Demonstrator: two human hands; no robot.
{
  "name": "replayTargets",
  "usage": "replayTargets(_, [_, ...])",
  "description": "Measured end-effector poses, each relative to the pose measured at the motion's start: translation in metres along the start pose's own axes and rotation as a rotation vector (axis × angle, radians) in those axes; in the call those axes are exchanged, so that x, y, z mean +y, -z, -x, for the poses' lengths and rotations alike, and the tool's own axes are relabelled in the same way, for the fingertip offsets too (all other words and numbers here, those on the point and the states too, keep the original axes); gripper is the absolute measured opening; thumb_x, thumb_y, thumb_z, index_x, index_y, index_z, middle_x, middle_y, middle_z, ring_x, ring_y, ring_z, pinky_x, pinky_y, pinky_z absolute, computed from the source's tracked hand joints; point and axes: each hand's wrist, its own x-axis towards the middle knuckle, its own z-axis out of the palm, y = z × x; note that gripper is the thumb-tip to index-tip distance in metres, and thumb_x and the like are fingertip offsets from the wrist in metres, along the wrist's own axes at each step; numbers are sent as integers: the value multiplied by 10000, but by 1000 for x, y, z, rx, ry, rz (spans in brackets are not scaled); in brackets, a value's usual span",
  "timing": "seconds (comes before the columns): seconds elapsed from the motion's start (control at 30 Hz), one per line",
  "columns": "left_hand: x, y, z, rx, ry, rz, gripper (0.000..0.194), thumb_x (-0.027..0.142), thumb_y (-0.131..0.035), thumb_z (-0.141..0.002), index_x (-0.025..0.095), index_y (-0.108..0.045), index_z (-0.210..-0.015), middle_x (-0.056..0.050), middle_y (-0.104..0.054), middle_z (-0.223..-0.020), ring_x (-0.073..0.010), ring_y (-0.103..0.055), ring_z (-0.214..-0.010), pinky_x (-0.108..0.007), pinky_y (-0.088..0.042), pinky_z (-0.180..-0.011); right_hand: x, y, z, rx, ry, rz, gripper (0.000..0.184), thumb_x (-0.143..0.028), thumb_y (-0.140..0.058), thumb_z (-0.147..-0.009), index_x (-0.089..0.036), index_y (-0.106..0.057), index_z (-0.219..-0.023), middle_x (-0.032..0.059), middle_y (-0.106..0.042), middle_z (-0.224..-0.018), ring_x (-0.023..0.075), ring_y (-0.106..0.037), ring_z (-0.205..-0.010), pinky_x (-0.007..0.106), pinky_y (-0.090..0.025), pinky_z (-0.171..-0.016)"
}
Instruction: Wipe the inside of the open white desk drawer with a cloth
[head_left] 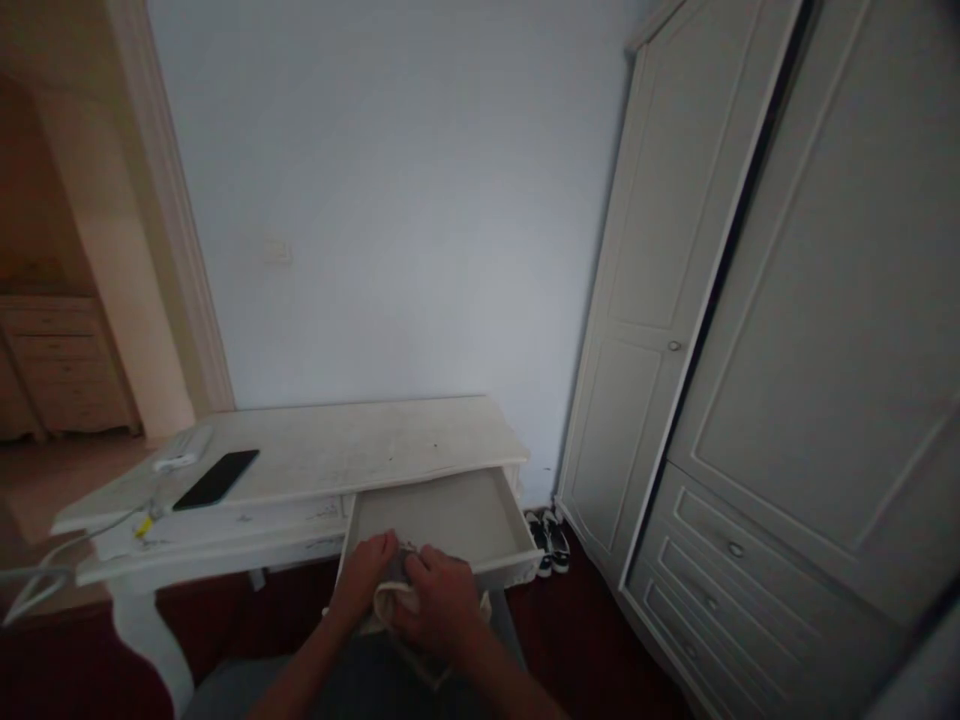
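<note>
Just in front of my body, an off-white cloth bag [386, 600] is held between both hands, its fabric bunched and its mouth partly showing. My left hand [366, 572] is closed on the left edge of the bag. On the other side, my right hand [444, 600] grips the cloth with bent fingers, and part of the bag hangs below it. Both hands are over the front of a pulled-out white drawer [450, 515], whose pale bottom is visible. What the bag holds, if anything, is hidden by my fingers.
The drawer belongs to a white desk [352, 440] against the wall. A dark phone [217, 480], a white box-like device [182, 448] and a white cable [90, 535] are at its left. Black-and-white shoes [551, 540] stand beside a tall wardrobe [630, 400] at right.
</note>
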Motion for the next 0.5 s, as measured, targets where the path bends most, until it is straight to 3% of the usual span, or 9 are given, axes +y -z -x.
replayTargets(0.07, [3,1,-1,-6,18,1,435,399,-357,-1020,247,-701,-1239,-108,-763,-1244,-258,-667,-1188,-343,-470,-1011,10,4,4,-25,5,9,435,-624,-695,-852,-268,-624,-1090,45,-680,-1065,250,-672,-960,308,-510,-772])
replayTargets(0.17, [13,1,-2,-27,59,10,498,421,-288,-1044,226,-745,-1067,-123,-787,-1145,-255,-713,-1094,-343,-482,-920,44,23,13,-78,-25,49,423,-592,-705,-847,-271,-637,-1115,46,-674,-1087,251,-674,-979,297,-488,-760])
replayTargets(0.37, [24,5,-1,-21,121,39,477,413,-314,-1037,214,-739,-954,-135,-800,-1046,-252,-740,-1006,-335,-463,-841,118,75,35,-104,-310,165,340,-489,-585,-966,-245,-638,-1198,82,-674,-1171,246,-691,-992,304,-454,-774])
replayTargets(0.5, [30,14,4,-19,125,73,583,470,-227,-1060,213,-738,-947,-136,-803,-1042,-259,-745,-1009,-354,-478,-874,120,81,40,-131,-247,187,368,-500,-579,-963,-234,-631,-1213,104,-671,-1200,269,-681,-1037,317,-465,-784])
